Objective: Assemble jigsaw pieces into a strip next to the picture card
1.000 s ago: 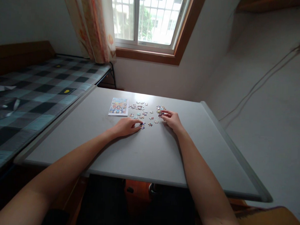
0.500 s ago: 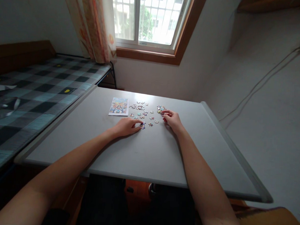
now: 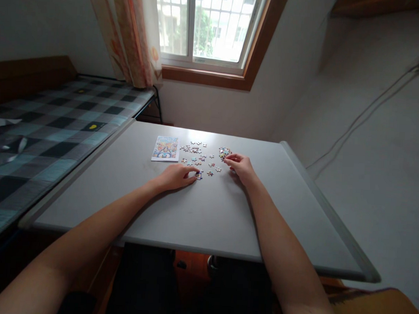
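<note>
My left hand [image 3: 176,176] rests on the table, thumb and index finger closed on a small joined bit of purple and white jigsaw puzzle pieces [image 3: 199,175]. At the near edge of a heap of puzzle pieces [image 3: 224,151], my right hand [image 3: 241,167] has its fingers pinched together on what looks like a puzzle piece, mostly hidden by the fingertips. Between the hands lie several loose puzzle pieces [image 3: 210,173], apart from each other. More pieces [image 3: 192,149] are spread farther back. A picture card [image 3: 166,149] with a colourful penguin-like print lies beyond my left hand.
The grey-white table [image 3: 193,216] has raised side edges. A bed with a checked cover [image 3: 103,108] stands along its left side. A window [image 3: 204,27] and a curtain [image 3: 134,38] are behind it. Cables [image 3: 357,122] hang on the right wall.
The fingers of my right hand have drawn closer together and shifted slightly at the heap's near edge. My left hand stays in place on the joined pieces.
</note>
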The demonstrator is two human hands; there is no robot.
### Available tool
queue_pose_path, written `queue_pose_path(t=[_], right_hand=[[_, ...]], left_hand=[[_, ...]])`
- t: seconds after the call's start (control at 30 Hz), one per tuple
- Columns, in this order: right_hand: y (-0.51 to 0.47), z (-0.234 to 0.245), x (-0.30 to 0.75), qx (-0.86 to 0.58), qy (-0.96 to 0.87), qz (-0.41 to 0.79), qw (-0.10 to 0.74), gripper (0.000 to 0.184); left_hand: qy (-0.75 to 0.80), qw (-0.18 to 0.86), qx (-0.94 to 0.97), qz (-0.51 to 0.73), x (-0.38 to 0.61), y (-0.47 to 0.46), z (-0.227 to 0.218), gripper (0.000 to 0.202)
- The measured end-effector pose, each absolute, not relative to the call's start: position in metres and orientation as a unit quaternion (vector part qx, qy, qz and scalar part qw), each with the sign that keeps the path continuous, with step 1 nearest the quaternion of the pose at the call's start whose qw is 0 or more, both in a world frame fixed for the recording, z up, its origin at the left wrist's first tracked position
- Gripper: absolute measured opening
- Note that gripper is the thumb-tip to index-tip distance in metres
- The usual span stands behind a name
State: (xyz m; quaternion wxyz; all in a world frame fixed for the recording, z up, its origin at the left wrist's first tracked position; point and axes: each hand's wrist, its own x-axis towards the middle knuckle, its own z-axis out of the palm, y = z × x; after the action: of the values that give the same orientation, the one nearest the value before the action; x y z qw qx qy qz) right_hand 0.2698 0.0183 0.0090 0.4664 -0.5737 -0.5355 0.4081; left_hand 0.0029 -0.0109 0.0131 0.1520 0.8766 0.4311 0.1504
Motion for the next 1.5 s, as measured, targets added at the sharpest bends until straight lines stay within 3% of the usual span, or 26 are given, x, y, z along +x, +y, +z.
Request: queue_pose_path(t=[0.2, 0.47, 0.7, 1.03, 1.5], right_hand=[[0.0186, 0.0084, 0.271, -0.563, -0.545, 0.404, 0.472, 0.032], [0.018, 0.0098, 0.27, -0.567, -0.518, 0.434, 0.47, 0.018], [0.0175, 0.0097, 0.2696, -0.564, -0.507, 0.451, 0.471, 0.026], [0.0179, 0.0114, 0.2683, -0.569, -0.491, 0.447, 0.486, 0.02], [0.0166, 0.0104, 0.269, -0.575, -0.514, 0.433, 0.467, 0.026]], left_hand=[[0.432, 0.15, 0.877, 0.149, 0.0028, -0.0104, 0.0123, 0.04], [0.435, 0.149, 0.876, 0.145, 0.0028, -0.0113, 0.0133, 0.039], [0.432, 0.148, 0.877, 0.147, 0.003, -0.0107, 0.0131, 0.038], [0.431, 0.151, 0.877, 0.149, 0.0028, -0.011, 0.0135, 0.038], [0.432, 0.15, 0.877, 0.151, 0.0024, -0.0101, 0.0117, 0.037]])
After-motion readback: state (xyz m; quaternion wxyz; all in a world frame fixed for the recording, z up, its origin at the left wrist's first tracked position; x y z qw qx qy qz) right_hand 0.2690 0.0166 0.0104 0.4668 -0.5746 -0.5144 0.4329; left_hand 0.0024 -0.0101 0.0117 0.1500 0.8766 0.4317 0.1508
